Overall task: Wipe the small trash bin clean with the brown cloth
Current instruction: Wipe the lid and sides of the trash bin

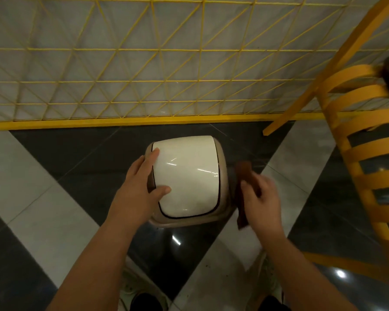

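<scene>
From the head view I see the small trash bin [186,180] standing on the dark floor [81,158] near the yellow fence [126,118]. My left hand [142,182] lies flat on its white lid [186,173], grip released. My right hand [262,200] grasps the brown cloth [243,173] just beside the bin's right side. A yellow chair [364,153] stands at right.

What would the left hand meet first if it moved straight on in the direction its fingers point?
The left hand already rests on the bin's white lid. Sliding on up and right, it would probably cross the lid, then reach the yellow fence behind.
</scene>
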